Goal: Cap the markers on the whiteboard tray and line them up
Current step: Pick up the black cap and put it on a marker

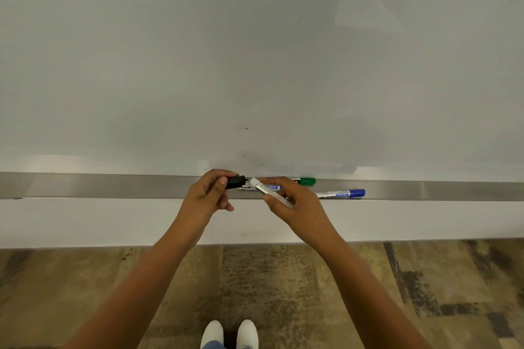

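Observation:
My left hand (208,195) pinches a black marker cap (235,182) just above the metal whiteboard tray (113,185). My right hand (295,201) grips a white-barrelled marker (266,191), its tip pointing left and almost touching the cap. On the tray behind my right hand lies a marker with a green cap (306,181). Another marker with a blue cap (341,193) lies to its right, near the tray's front edge. A further marker barrel with blue print (272,187) shows partly between my hands on the tray.
The whiteboard (255,65) fills the upper view. Below the tray is a white wall strip (85,221), then a wood-patterned floor (283,286) with my white shoes (229,334).

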{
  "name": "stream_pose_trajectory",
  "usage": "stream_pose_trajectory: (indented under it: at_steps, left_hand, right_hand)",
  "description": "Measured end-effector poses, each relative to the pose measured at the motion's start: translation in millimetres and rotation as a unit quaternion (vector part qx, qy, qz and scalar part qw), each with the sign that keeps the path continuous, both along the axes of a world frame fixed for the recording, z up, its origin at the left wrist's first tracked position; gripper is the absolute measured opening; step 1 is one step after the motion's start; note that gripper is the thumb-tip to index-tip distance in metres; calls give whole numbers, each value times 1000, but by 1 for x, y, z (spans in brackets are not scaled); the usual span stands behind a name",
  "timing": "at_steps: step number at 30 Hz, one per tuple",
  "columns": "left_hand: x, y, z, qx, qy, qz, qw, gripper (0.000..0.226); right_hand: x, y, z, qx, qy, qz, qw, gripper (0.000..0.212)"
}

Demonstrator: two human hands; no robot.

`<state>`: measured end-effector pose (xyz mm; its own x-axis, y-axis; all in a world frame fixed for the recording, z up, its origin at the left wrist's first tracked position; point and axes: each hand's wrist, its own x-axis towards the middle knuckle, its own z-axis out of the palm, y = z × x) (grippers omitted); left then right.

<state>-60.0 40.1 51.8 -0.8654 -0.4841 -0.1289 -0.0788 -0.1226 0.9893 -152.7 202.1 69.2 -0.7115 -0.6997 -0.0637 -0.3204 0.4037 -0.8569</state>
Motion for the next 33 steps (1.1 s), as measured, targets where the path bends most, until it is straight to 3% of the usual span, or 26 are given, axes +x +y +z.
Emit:
stream_pose_trajectory:
  at_steps: [7,16,23,30,33]
  left_hand:
    - [3,-1,7,20,17,-7,1000,30]
    - [3,-5,1,-165,-59,-55,983,31]
    - [1,7,-3,-259,-96,-39,960,32]
    - [0,9,-6,-283,-91,-30,954,39]
    - [1,8,-11,-295,-95,-51,949,34]
  right_hand:
    - [11,-3,10,25,12,8,1000,26]
    - [20,-3,12,74,4,37,997,27]
    - [26,-4,8,59,-83,-3,995,18]
    - [31,-8,6,37,-183,-45,981,23]
    - [28,-6,1,65,-133,-23,989,22]
